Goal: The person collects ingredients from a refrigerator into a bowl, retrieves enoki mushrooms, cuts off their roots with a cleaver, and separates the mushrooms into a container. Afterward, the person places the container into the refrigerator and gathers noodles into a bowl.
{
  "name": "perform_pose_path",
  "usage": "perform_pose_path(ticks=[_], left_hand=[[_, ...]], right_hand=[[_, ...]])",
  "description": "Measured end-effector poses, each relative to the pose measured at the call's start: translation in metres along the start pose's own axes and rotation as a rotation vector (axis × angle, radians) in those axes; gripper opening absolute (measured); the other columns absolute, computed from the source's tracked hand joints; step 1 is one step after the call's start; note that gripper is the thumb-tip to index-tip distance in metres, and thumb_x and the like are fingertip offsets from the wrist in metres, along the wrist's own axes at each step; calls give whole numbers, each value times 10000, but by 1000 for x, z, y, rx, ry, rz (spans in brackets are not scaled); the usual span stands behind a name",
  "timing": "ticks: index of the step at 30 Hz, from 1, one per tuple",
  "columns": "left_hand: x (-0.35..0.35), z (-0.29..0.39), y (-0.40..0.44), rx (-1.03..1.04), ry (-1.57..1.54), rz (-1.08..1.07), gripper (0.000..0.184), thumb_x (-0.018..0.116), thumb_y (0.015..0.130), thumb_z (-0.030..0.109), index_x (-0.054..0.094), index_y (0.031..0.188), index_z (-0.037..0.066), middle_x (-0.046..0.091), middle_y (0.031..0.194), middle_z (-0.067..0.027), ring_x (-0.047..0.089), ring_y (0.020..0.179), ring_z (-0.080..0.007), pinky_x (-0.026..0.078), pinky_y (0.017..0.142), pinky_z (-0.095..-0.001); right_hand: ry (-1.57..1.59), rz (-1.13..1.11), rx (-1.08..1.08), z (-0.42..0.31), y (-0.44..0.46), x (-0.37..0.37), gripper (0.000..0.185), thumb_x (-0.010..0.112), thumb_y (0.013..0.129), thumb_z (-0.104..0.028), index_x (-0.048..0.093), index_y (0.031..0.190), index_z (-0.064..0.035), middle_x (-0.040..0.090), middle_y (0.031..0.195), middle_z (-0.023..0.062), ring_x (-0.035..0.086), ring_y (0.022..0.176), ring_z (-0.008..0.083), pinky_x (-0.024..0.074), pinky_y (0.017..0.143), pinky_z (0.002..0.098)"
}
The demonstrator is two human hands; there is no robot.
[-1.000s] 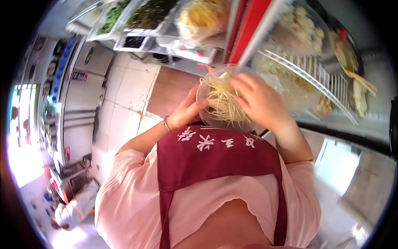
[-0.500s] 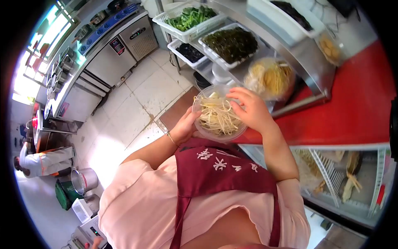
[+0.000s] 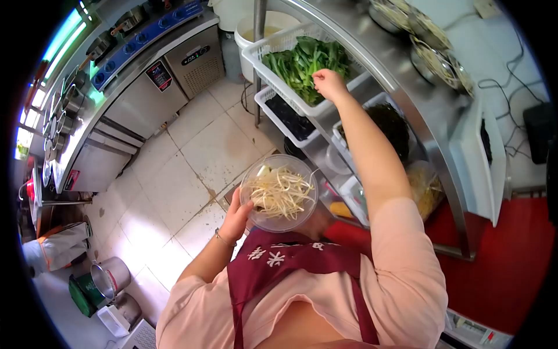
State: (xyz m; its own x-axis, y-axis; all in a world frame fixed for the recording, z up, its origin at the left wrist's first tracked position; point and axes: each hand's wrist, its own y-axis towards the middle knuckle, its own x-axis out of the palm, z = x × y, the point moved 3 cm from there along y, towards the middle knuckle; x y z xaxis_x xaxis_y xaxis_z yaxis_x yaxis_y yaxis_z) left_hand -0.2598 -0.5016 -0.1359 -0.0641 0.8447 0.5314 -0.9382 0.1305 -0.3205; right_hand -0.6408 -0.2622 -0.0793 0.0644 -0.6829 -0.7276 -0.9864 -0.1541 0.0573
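Note:
My left hand (image 3: 236,217) is closed around the side of a clear plastic bowl (image 3: 256,220), held in front of my apron. Bean sprouts (image 3: 281,192) lie inside it, with a pale piece of something at their far side. My right hand (image 3: 330,85) is stretched out over the leafy greens (image 3: 299,64) in a white basket (image 3: 276,81). Its fingers are curled together at the leaves; whether a leaf is between them is hidden.
A basket of black food (image 3: 289,116) and a tray of dark green strands (image 3: 388,125) sit on the steel rack (image 3: 401,87). Bowls of pale strands (image 3: 433,58) stand on top. A bag of yellow strands (image 3: 424,186) is lower down. Another person (image 3: 55,247) is at far left.
My right hand has left the bowl and reached forward to the greens. The left hand still holds the bowl, and the view has shifted toward the rack.

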Motion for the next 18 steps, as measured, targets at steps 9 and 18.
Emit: perform_pose_path(ticks=[9, 18], left_hand=[[-53, 27, 27, 13, -40, 119, 588, 488, 858, 105, 245, 1387, 22, 402, 1343, -127, 365, 1242, -219, 284, 1038, -336], [-56, 30, 57, -27, -58, 110, 597, 513, 861, 198, 279, 1381, 18, 390, 1372, -120, 355, 1272, -242, 269, 1056, -373]], right_hand=[[-531, -118, 469, -10, 70, 65, 400, 624, 816, -325, 621, 1076, -22, 597, 1160, 177, 588, 1064, 304, 485, 873, 381], [331, -211, 520, 23, 76, 29, 170, 565, 848, -58, 535, 965, 61, 568, 888, 110, 624, 695, 192, 542, 517, 271]])
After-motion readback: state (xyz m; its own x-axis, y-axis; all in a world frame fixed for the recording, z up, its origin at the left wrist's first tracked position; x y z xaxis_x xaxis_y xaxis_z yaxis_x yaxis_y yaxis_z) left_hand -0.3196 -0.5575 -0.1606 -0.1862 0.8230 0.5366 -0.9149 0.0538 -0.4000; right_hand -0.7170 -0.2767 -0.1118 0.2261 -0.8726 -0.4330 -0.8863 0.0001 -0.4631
